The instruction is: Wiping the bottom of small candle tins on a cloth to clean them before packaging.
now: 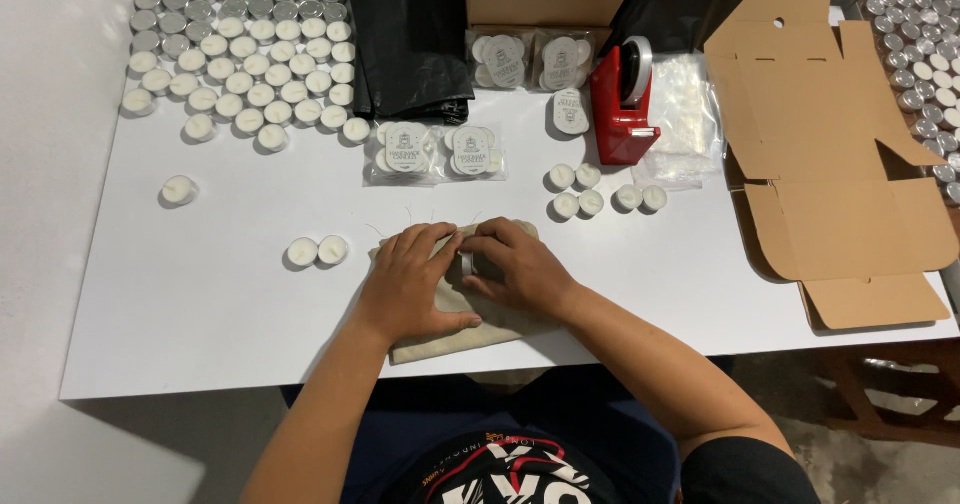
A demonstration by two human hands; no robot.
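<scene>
while your left hand lies flat on the beige cloth pouch at the near edge of the white bench, fingers spread and holding nothing, your right hand curls its fingers around a small tealight on top of that pouch. two loose tealights sit just left of the pouch, and a red tape dispenser stands farther back.

Tealights cut off at right edge
</scene>
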